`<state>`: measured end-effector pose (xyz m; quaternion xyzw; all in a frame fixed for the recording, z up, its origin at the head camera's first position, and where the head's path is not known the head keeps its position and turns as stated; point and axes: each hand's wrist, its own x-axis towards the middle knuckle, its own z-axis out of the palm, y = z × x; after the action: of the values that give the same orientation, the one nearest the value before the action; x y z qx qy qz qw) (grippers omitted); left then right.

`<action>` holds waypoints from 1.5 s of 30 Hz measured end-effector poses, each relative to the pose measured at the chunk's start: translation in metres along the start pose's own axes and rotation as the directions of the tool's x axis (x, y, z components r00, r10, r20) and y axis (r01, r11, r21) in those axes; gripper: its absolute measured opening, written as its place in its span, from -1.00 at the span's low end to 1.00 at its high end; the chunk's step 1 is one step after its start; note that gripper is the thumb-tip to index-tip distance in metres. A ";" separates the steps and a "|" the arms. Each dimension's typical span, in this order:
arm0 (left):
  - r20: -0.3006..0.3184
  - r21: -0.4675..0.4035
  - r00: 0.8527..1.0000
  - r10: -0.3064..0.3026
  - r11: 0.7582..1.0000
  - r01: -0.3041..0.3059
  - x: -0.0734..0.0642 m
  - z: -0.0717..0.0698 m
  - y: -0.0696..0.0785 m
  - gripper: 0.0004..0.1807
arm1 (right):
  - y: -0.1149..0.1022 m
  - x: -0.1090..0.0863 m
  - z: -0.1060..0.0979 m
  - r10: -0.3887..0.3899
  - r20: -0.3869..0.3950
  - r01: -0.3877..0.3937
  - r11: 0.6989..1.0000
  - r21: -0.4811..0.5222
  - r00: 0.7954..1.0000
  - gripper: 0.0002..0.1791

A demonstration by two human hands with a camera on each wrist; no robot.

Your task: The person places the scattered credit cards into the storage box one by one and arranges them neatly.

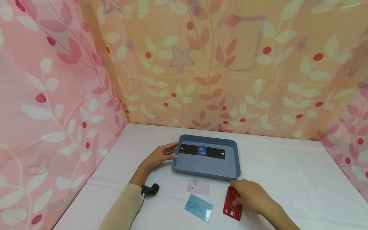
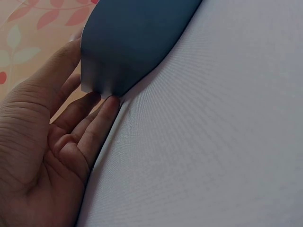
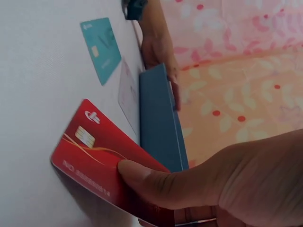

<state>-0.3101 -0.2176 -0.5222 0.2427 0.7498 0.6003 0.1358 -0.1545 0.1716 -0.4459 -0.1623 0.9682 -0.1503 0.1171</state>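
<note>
My left hand (image 1: pixel 161 155) is at the left wall of the blue-grey tray (image 1: pixel 207 174). In the left wrist view, its fingers (image 2: pixel 97 132) touch the tray's outer wall low down, and the thumb side reaches over the rim. With my right hand (image 1: pixel 251 195) I pinch a red bank card (image 3: pixel 102 156), thumb on its face and fingers behind it. That card is tilted, with a chip and gold lines, near the tray's front right corner. Inside the tray, a black card (image 1: pixel 188 149), a blue card (image 1: pixel 202 150) and another black card (image 1: pixel 215 153) form a row.
A pale pink flowered card (image 1: pixel 199 187) lies on the white tabletop (image 1: pixel 287 172) just in front of the tray. Closer to me is a light blue VIP card (image 1: pixel 199 207). Patterned cloth (image 1: pixel 215 70) hangs behind and at both sides of the table.
</note>
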 end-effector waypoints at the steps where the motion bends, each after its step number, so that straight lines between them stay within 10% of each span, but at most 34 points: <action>1: -0.002 -0.001 1.000 0.000 1.000 0.000 0.000 0.000 0.000 -0.21 | 0.001 0.000 -0.002 -0.005 -0.003 0.005 1.000 0.013 1.000 -0.59; 19: -0.008 0.001 1.000 -0.011 1.000 0.011 0.000 0.001 0.004 -0.21 | 0.037 0.003 -0.014 -0.275 0.057 0.243 0.915 0.323 0.960 -0.91; 45: -0.015 0.010 1.000 -0.011 1.000 0.012 -0.001 0.002 0.002 -0.21 | 0.041 0.002 -0.029 -0.304 0.097 0.185 0.771 0.609 0.948 -0.84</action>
<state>-0.3082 -0.2159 -0.5209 0.2347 0.7553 0.5974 0.1325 -0.1759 0.2149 -0.4333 -0.2561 0.8272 -0.4426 0.2329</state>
